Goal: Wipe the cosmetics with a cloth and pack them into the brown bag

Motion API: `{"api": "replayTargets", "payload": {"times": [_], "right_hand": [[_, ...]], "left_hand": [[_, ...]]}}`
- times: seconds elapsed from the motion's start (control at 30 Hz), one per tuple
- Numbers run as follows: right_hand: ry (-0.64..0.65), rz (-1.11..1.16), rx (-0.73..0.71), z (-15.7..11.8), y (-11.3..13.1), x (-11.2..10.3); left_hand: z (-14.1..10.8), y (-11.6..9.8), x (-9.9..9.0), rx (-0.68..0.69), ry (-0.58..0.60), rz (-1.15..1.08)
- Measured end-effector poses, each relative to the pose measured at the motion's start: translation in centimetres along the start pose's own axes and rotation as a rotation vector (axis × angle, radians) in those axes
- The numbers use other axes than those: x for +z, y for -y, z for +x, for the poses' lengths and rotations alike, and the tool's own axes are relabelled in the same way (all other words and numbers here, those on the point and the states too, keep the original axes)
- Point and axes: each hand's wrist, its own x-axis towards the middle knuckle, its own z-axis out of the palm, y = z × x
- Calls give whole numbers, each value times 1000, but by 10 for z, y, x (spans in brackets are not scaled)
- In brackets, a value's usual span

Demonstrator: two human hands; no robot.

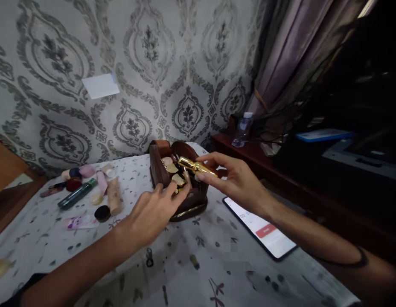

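At the centre of the frame, your right hand pinches a gold tube between thumb and fingers; its free end points toward the upper left, above the open brown bag. Your left hand reaches its fingers to the bag's opening, below the tube; you can't tell whether they grip anything.
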Motion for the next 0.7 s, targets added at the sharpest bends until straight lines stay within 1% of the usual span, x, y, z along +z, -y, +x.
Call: {"api": "replayTargets", "payload": {"times": [0.13, 0.23, 0.3, 0.37, 0.4, 0.5, 0.57, 0.6, 0.63, 0.7], "right_hand": [[39, -81, -65, 20, -3, -5], [94, -30, -112, 34, -4, -6], [145, 33, -116, 41, -9, -3], [180, 115, -96, 46, -19, 3], [177, 161, -78, 48, -24, 6], [97, 311, 19, 52, -35, 10], [71, 374, 79, 54, -36, 8], [94, 372, 89, 55, -35, 5], [149, 340, 81, 55, -33, 2], [330, 189, 21, 57, -27, -4]], "left_hand": [[-11, 0, 6, 40, 10, 46], [-16, 3, 14, 62, 3, 54], [-18, 6, 20, 74, -4, 41], [-19, 8, 26, 90, -16, 26], [-19, 8, 29, 94, -26, 23], [-21, 7, 34, 53, -37, 48], [-23, 5, 35, 24, -26, 74], [-23, 5, 35, 21, -20, 79], [-23, 5, 35, 27, -24, 78], [-24, 5, 36, 37, -42, 68]]}}
